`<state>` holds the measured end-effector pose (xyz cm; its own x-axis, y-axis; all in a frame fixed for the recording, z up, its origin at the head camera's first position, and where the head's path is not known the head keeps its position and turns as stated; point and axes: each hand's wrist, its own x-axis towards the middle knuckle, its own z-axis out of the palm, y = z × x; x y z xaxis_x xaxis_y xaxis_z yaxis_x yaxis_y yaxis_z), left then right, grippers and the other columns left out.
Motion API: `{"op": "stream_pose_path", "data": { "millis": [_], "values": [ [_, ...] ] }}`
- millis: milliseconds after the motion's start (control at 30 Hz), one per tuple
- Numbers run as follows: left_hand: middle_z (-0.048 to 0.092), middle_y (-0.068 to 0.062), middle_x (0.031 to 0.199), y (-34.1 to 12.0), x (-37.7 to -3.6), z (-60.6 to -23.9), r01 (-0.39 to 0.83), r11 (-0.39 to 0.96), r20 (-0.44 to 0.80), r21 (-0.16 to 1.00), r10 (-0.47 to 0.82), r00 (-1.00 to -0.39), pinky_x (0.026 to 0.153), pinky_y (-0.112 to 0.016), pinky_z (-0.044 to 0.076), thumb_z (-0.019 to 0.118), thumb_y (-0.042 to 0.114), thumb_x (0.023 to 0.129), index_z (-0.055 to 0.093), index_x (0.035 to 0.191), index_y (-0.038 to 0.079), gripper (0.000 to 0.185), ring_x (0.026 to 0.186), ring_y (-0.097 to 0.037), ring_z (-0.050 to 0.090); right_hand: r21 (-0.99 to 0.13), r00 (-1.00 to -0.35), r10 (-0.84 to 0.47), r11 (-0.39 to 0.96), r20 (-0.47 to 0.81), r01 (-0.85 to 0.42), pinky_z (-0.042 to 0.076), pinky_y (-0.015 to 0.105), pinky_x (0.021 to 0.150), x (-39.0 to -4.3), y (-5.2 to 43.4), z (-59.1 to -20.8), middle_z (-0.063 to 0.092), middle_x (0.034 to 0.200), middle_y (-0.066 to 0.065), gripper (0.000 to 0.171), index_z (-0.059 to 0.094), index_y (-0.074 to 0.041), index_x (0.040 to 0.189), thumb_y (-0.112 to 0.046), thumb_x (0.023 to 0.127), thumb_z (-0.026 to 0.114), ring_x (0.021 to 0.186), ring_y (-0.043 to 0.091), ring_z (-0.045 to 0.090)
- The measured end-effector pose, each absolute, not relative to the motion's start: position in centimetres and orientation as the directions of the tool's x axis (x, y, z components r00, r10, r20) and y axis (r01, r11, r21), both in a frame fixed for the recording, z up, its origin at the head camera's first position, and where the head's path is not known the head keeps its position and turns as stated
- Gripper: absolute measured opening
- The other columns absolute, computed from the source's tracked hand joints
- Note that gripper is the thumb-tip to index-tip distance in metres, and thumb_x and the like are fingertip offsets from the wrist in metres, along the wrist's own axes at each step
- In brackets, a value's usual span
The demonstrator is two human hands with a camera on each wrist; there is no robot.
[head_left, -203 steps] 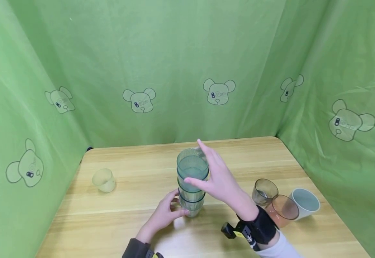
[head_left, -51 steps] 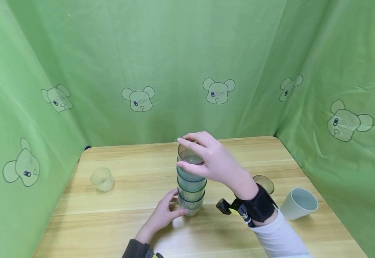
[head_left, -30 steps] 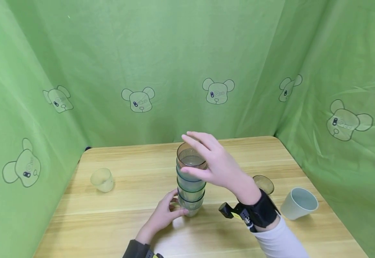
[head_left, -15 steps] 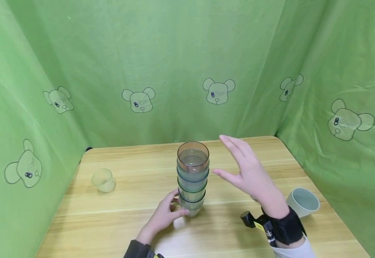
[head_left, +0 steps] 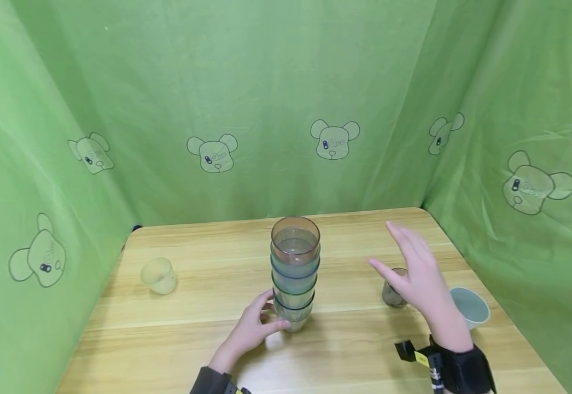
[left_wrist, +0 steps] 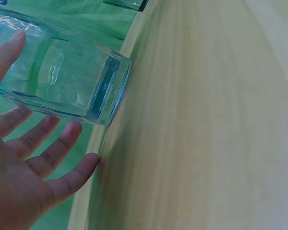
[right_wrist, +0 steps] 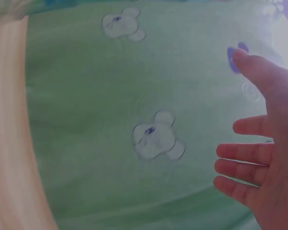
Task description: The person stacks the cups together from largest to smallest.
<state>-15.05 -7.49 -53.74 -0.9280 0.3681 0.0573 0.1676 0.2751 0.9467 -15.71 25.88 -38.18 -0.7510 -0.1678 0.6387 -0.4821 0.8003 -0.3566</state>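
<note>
A tall stack of nested clear cups (head_left: 293,284) stands upright at the middle of the table, an orange-tinted cup (head_left: 296,236) topmost and blue- and green-rimmed ones beneath. My left hand (head_left: 252,328) holds the base of the stack, thumb in front and fingers around the left side; the left wrist view shows the clear bottom cup (left_wrist: 67,76) between thumb and fingers. Well to the right, my right hand (head_left: 421,282) is in the air with fingers spread and nothing in them. Behind it, partly hidden, are a brown-grey tinted cup (head_left: 393,294) and a pale blue-white cup (head_left: 472,307).
A pale yellow cup (head_left: 159,276) sits alone on the left part of the wooden table (head_left: 207,251). Green curtains (head_left: 266,98) printed with bear heads enclose the table at the back and both sides.
The orange cup, earlier on the table at right, now tops the stack. My right hand has released it and moved right, toward the remaining two cups. My left hand has stayed at the base.
</note>
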Motion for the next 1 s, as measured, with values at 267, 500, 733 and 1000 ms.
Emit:
{"op": "stream_pose_path", "data": {
  "millis": [267, 500, 733, 1000],
  "values": [
    [0.053, -0.005, 0.14, -7.5, -15.1, -54.0, 0.169, 0.296, 0.052, 0.94, 0.363, -0.93, 0.097, -0.039, 0.05, 0.076, 0.037, 0.082, 0.041, 0.146, 0.02, 0.075, 0.116, -0.023, 0.057, -0.47, -0.865, -0.069, 0.817, 0.497, -0.335, 0.032, 0.069, 0.104, -14.8, 27.9, -40.9, 0.048, 0.141, 0.026, 0.076, 0.039, -0.016, 0.15, -0.03, 0.084, 0.075, 0.13, 0.049, 0.038],
    [0.053, -0.005, 0.14, -7.5, -15.1, -54.0, 0.173, 0.293, 0.057, 0.94, 0.367, -0.929, 0.096, -0.038, 0.051, 0.076, 0.035, 0.083, 0.04, 0.146, 0.02, 0.074, 0.117, -0.024, 0.058, -0.472, -0.874, 0.007, 0.843, 0.485, -0.256, 0.03, 0.069, 0.106, -13.8, 30.4, -44.0, 0.048, 0.139, 0.03, 0.075, 0.043, -0.005, 0.145, -0.031, 0.083, 0.076, 0.127, 0.052, 0.041],
    [0.052, -0.007, 0.141, -7.5, -15.0, -54.0, 0.17, 0.297, 0.053, 0.94, 0.366, -0.929, 0.096, -0.041, 0.051, 0.076, 0.036, 0.082, 0.04, 0.147, 0.018, 0.076, 0.117, -0.026, 0.058, -0.487, -0.885, 0.086, 0.857, 0.458, -0.168, 0.024, 0.068, 0.112, -12.7, 33.2, -46.4, 0.046, 0.14, 0.032, 0.071, 0.042, -0.002, 0.145, -0.029, 0.087, 0.072, 0.127, 0.054, 0.039],
    [0.052, -0.01, 0.141, -7.5, -14.9, -54.1, 0.17, 0.296, 0.053, 0.94, 0.363, -0.93, 0.096, -0.045, 0.051, 0.076, 0.035, 0.083, 0.039, 0.147, 0.016, 0.076, 0.117, -0.027, 0.057, -0.462, -0.869, 0.116, 0.876, 0.482, -0.139, 0.023, 0.065, 0.113, -12.3, 35.0, -47.8, 0.048, 0.135, 0.035, 0.068, 0.044, 0.001, 0.142, -0.028, 0.088, 0.071, 0.124, 0.054, 0.04]
  ]
}}
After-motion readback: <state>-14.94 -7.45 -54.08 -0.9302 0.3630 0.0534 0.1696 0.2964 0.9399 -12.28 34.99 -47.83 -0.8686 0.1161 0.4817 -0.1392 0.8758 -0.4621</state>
